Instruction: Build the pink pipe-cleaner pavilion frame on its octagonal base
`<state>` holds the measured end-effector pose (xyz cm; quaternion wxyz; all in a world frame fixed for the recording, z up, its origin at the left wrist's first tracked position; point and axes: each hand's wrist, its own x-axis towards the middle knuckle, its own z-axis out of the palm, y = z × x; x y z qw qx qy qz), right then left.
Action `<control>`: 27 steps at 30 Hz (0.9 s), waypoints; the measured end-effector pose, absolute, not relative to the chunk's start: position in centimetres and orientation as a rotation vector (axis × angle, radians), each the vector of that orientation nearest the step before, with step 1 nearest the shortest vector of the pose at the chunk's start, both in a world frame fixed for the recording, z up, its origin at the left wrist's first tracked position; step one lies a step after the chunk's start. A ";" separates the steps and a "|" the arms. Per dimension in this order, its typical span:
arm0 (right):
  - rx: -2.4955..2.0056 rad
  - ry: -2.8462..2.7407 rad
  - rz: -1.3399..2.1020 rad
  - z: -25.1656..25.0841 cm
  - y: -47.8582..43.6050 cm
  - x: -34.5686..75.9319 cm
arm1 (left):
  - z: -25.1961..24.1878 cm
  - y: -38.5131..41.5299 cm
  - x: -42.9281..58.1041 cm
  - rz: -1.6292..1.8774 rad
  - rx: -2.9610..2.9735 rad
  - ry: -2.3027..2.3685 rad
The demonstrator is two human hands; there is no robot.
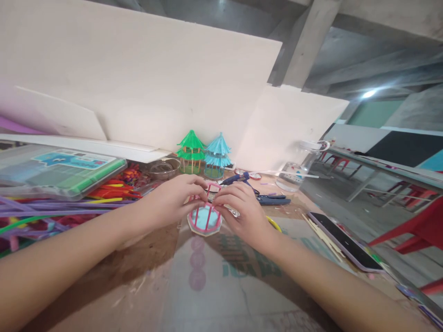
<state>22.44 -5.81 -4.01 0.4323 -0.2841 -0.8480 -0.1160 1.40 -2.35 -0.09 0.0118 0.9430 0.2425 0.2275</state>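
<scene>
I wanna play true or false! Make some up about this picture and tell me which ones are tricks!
1. Both the left hand and the right hand are at the pink and blue model. True.
2. The green-roofed model stands to the right of the blue-roofed model in the picture. False: the green-roofed model is on the left.
3. The phone has a dark screen. True.
4. The pale sticks lie on top of the phone. False: the pale sticks lie beside it.
5. The clear jar is on the picture's left side. False: the clear jar is right of the middle.
6. A red chair shows at the picture's right edge. True.
</scene>
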 end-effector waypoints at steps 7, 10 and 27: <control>-0.710 -2.125 -0.281 -4.1 -5.7 22.5 | -0.3 -2.2 1.3 0.725 2.932 0.753; -0.688 -2.115 -0.301 -4.1 -5.8 22.5 | -0.3 -2.2 1.4 0.721 2.933 0.742; -0.794 -2.059 -0.259 -2.4 -6.3 23.4 | -1.1 -0.4 0.7 0.808 2.889 0.641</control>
